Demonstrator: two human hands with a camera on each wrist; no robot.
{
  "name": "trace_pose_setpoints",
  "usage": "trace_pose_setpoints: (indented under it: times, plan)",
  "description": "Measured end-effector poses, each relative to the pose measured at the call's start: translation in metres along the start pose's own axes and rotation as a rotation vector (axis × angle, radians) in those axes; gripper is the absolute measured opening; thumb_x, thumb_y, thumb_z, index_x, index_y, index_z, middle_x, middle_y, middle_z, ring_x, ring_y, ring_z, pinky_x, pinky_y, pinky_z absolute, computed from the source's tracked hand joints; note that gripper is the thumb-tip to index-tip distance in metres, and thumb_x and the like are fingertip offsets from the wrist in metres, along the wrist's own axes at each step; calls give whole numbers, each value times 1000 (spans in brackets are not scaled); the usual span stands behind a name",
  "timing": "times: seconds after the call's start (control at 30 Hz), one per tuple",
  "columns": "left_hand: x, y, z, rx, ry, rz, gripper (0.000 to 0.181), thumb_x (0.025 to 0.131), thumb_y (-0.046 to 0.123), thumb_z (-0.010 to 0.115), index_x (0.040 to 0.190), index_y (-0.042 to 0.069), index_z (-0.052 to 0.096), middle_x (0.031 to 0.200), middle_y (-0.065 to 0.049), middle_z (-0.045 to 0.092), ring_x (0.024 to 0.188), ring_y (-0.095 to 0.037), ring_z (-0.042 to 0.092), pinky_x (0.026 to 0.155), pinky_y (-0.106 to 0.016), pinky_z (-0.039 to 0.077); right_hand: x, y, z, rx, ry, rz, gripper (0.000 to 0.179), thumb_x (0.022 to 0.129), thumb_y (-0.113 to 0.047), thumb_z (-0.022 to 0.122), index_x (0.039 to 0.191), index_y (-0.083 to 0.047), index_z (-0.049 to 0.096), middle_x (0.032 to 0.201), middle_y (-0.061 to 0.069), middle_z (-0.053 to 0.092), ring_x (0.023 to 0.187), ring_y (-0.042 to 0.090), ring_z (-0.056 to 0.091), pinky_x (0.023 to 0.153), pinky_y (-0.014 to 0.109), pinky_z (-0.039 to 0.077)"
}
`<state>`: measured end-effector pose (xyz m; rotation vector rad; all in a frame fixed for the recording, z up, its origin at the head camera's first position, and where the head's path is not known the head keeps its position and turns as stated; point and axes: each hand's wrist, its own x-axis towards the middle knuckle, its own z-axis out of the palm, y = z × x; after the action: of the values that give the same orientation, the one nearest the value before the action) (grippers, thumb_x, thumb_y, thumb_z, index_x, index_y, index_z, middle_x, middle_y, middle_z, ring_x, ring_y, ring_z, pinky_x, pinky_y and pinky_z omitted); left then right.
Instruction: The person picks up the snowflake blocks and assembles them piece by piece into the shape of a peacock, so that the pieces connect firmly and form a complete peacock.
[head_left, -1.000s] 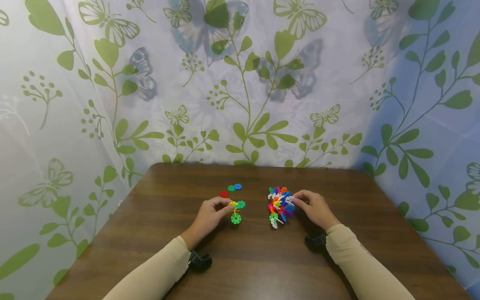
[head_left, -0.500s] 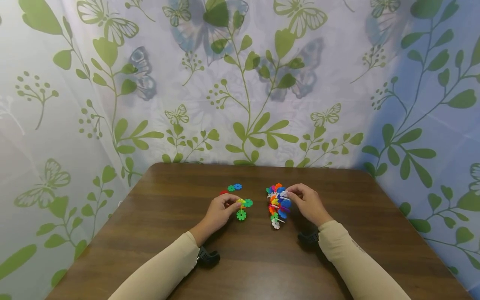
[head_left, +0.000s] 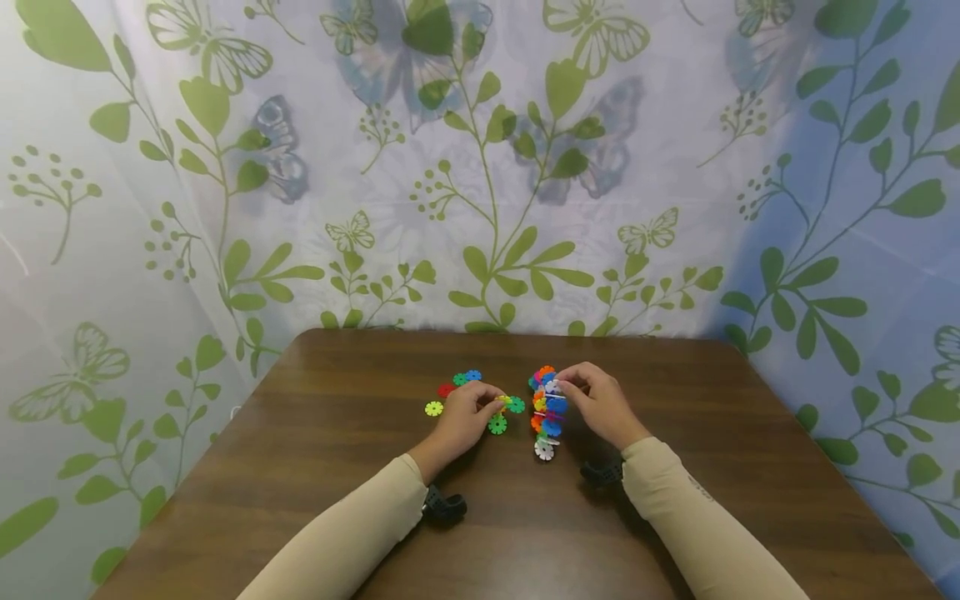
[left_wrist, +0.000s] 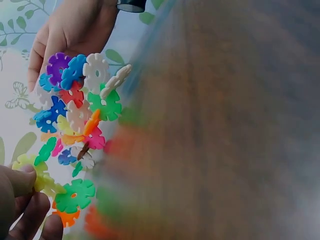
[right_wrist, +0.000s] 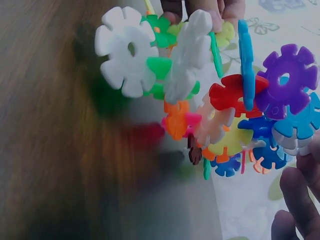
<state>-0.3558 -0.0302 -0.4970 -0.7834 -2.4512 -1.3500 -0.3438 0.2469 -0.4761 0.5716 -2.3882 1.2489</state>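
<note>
My left hand pinches a yellow notched plastic disc. A green disc and an orange disc are joined in that small cluster, and a lower green disc shows in the head view. Opposite, my right hand pinches a white piece at the edge of a larger cluster of interlocked notched discs. Purple, red and white discs stand out at various angles in the right wrist view. The two clusters are apart, with a small gap between them.
Loose discs lie on the brown table beyond and left of the left hand: yellow, red, green and blue. A patterned curtain hangs behind the table's far edge.
My left hand has moved right with its small cluster, uncovering the loose yellow disc. The right hand has shifted left and slightly away, turning the larger cluster into a narrower, more upright column.
</note>
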Motion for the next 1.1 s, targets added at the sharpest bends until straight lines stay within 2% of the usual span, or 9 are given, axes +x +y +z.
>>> trace_pose_setpoints:
  times: [0.13,0.47,0.7,0.8,0.97,1.03,1.1]
  plan:
    - [4,1,2,-7,-22,-25,7,102,14,73,106,11,78,101,5,68,89,-12,63,79,-31,57,2,-2,2,0,-13,-4,7,104,-12,70,108,-9,75,101,1,66,82,20,60,73,30,55]
    - [9,4,8,14,-29,8,8,102,14,72,107,11,79,98,5,67,87,-12,64,78,-30,57,6,-7,5,6,-28,0,6,103,-13,72,108,-11,75,100,-1,66,82,20,59,72,31,54]
    - [8,4,10,8,-25,-5,8,101,17,74,106,13,80,95,8,68,84,-10,63,76,-28,57,7,-10,9,36,-22,16,10,102,-12,73,111,-8,74,97,2,67,79,22,60,68,31,55]
    - [8,4,10,9,-5,1,8,101,17,75,105,13,81,95,9,70,83,-10,63,75,-29,57,6,-11,11,113,-18,84,16,102,-15,74,113,-4,71,95,6,69,76,24,64,68,35,58]
    - [8,0,12,11,13,9,8,100,17,76,105,13,81,96,9,72,83,-8,65,76,-29,57,2,-7,13,406,-35,293,30,99,-17,78,114,7,68,102,21,70,81,34,70,77,47,62]
    - [8,0,12,6,12,7,8,100,17,76,105,14,81,95,9,72,83,-8,65,76,-29,57,0,-5,13,494,-49,380,34,100,-18,77,115,10,68,105,23,69,85,35,70,78,46,63]
    - [7,0,12,-1,10,5,8,100,18,76,105,14,81,95,10,72,83,-8,65,76,-29,58,-2,-4,13,534,-63,448,37,100,-23,77,115,11,69,105,20,69,86,30,69,76,43,63]
